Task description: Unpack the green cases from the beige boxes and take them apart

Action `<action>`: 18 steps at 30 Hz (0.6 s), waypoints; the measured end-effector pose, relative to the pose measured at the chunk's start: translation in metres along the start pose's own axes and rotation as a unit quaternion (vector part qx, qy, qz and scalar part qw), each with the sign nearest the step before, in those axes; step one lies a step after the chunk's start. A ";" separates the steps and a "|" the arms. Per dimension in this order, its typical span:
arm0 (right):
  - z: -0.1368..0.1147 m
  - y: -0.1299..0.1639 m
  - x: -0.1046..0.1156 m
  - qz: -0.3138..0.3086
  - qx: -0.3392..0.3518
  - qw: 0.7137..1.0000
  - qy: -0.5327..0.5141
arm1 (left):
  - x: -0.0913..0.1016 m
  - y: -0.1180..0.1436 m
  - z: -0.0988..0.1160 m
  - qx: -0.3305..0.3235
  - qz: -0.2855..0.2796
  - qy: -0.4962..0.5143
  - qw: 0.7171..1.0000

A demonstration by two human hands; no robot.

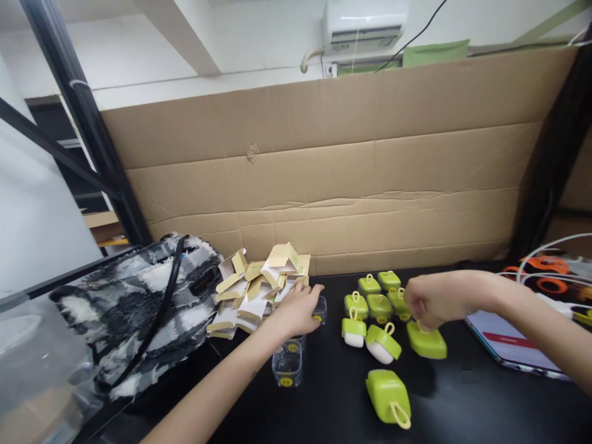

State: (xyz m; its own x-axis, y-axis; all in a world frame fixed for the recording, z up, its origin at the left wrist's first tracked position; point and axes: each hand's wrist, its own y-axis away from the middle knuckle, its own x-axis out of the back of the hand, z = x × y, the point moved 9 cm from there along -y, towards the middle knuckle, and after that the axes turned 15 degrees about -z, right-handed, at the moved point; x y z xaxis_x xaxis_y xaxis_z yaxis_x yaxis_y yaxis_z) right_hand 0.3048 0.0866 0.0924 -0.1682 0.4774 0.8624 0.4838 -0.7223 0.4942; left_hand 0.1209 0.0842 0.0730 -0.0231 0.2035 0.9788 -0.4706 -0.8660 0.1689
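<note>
My left hand [296,311] lies over a small clear plastic box [320,309] beside a heap of folded cream cardboard boxes [256,285]. Another clear box [287,364] stands nearer to me. My right hand [428,303] is closed around the yellow loop of a green soap-shaped gadget [426,341] that rests on the black table [462,401]. Several more green gadgets [377,302] cluster between my hands, and one [388,396] lies nearest to me, loop toward me.
A black-and-white fuzzy bag [139,308] sits at the left. A phone [506,345] lies at the right under my forearm, with white cables and orange parts [550,271] behind it. A cardboard wall [333,179] backs the table.
</note>
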 end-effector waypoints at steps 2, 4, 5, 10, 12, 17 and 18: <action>0.001 -0.006 -0.010 -0.026 -0.012 1.000 0.003 | 0.003 0.001 0.002 -0.002 0.002 -0.002 1.000; 0.000 -0.008 -0.010 -0.031 -0.023 0.999 0.010 | 0.009 0.002 0.005 -0.010 0.013 -0.001 1.000; -0.002 -0.007 -0.007 -0.024 -0.026 0.999 0.015 | 0.013 0.003 0.007 -0.018 0.020 0.000 1.000; -0.030 -0.001 0.030 0.076 0.008 0.995 0.058 | 0.024 -0.004 0.024 -0.079 0.020 0.005 0.997; -0.041 -0.009 0.038 0.092 0.023 0.992 0.078 | 0.024 -0.010 0.029 -0.092 0.010 0.005 0.996; -0.048 -0.050 0.029 0.035 0.046 0.993 0.101 | 0.020 -0.016 0.030 -0.099 -0.016 0.001 0.995; -0.048 -0.056 0.028 0.027 0.050 0.993 0.103 | 0.019 -0.015 0.029 -0.098 -0.022 0.001 0.995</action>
State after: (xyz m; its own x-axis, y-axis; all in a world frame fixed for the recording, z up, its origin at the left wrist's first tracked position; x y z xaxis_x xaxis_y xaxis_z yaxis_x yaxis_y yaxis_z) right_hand 0.2317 0.1161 0.0940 -0.3064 0.3198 0.8966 0.5779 -0.6860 0.4421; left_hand 0.1532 0.0876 0.0921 0.0000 0.2407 0.9706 -0.6343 -0.7503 0.1861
